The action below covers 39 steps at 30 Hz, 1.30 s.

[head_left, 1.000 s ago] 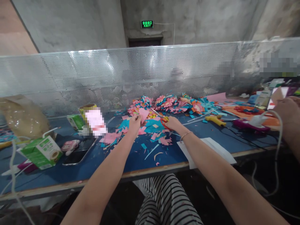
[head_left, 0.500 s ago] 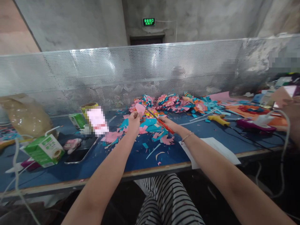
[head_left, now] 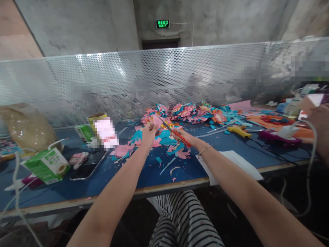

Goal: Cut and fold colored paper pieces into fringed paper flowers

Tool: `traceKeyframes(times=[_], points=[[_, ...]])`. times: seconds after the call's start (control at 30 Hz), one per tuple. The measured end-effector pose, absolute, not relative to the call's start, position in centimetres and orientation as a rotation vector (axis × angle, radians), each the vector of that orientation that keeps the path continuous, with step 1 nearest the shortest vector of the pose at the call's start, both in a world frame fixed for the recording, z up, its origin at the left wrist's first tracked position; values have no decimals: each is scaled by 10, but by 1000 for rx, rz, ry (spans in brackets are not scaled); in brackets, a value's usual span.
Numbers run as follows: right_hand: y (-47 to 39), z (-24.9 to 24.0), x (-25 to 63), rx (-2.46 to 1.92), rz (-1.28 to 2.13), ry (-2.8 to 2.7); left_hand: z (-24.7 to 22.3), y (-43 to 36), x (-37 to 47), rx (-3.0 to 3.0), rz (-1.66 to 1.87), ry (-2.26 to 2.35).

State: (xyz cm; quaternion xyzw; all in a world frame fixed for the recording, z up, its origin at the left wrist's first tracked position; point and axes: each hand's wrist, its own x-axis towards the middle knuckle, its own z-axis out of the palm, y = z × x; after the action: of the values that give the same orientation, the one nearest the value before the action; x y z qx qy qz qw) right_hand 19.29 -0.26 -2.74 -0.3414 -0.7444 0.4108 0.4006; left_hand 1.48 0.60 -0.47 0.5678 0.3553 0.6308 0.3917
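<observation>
Between the closed fingers of my left hand (head_left: 149, 133) is a piece of pink paper (head_left: 157, 121), held up above the table. My right hand (head_left: 183, 136) grips red-handled scissors (head_left: 183, 137), whose blades point up and left and lie at the pink paper's right side. The handles look spread apart, with the fingers partly hidden behind them. Beneath both hands lies a heap of blue and pink paper scraps (head_left: 168, 138). Behind them sits a row of layered paper flowers (head_left: 185, 111) in pink, blue and yellow.
A phone (head_left: 86, 171), a green drink carton (head_left: 48, 166) and a lit screen (head_left: 105, 130) stand at left. At right lie a white sheet (head_left: 231, 164), a yellow glue gun (head_left: 240, 131) and another person's hand (head_left: 322, 116). A perforated metal screen (head_left: 154, 68) borders the table's back.
The scissors' handles have spread wider and the blades have shifted against the pink paper. My left hand has moved slightly, tilting the paper toward the blades.
</observation>
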Motion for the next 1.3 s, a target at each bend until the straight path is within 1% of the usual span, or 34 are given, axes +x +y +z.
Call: traceKeyframes(times=[0.67,1.0,1.3], points=[[-4,-26,191,-864,1086,-1866,-7,7,16,1450,1577,924],[8,-34,195,-952,912,-1946,-8,10,13,1452,1560,897],[-1,-22,193,-1073,692,-2033,-4,6,14,1407,1544,916]])
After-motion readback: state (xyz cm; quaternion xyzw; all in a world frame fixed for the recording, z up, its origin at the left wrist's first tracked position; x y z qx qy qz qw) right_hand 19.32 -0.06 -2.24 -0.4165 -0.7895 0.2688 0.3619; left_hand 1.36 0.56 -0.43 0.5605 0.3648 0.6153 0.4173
